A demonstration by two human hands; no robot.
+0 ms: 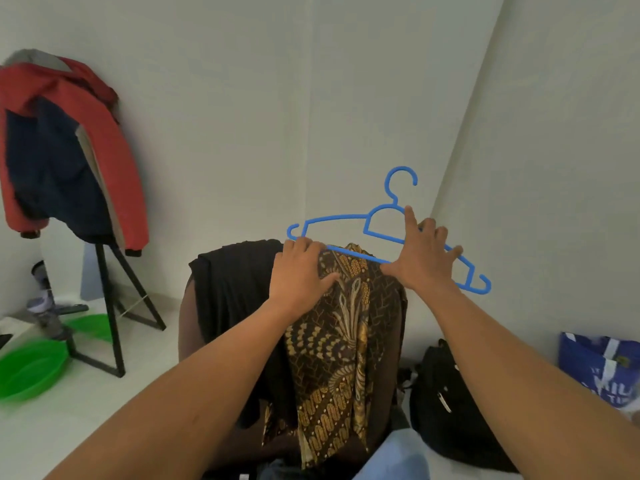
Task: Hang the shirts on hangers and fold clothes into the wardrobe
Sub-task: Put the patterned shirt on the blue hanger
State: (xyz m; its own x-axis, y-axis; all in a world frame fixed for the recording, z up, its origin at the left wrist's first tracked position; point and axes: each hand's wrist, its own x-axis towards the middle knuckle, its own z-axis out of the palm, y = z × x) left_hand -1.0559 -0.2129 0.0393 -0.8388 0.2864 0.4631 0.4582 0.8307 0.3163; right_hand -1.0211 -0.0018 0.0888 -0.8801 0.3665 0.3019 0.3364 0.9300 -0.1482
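Clutter rings the spot: a red jacket (65, 140) hangs on a black stand (112, 306) at far left, two green basins (27, 368) sit on the white floor (104, 410) below it, a black backpack (446, 403) lies low to the right, and a blue bag (599, 365) shows at the right edge. Straight ahead I see a chair back (194, 323) draped with a black garment (235, 292); the brown batik shirt (339, 348) hangs over it too, just beside the black cloth, running down toward the bottom of the view.

Both my forearms reach forward and up. My left hand (301, 271) lies palm down on the top of the batik shirt, fingers curled over its upper edge and touching the lower bar of the blue hanger (381, 230); that grip is closed on cloth and bar. My right hand (422, 258) holds the hanger's right shoulder, forefinger stretched up toward the hook, the other fingers wrapped around the plastic. The hanger sits tilted, right end lower, above the shirt.
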